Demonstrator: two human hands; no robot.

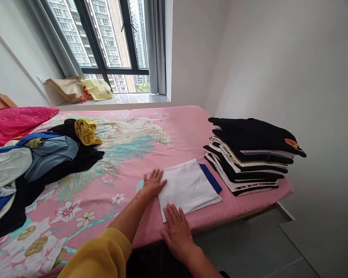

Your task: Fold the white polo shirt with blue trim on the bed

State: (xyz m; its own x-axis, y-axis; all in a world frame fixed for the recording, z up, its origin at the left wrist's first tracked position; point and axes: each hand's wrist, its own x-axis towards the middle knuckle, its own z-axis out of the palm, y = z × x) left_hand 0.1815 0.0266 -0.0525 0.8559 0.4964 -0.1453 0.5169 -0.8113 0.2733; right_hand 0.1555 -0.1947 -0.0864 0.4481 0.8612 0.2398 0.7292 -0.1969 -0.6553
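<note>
A white garment, folded into a flat rectangle with a dark blue part showing along its right side, lies on the pink flowered bedsheet. My left hand rests at its left edge, fingers spread and fingertips touching the cloth. At the near edge of the garment my right hand lies flat, palm down, with its fingers over the border. Neither hand grips anything. The exact kind of garment cannot be made out.
Right of the garment stands a tall stack of folded clothes, mostly black and white. Loose clothes are heaped on the left, near a magenta pillow. Paper bags sit on the windowsill. The bed's front edge drops to a grey floor.
</note>
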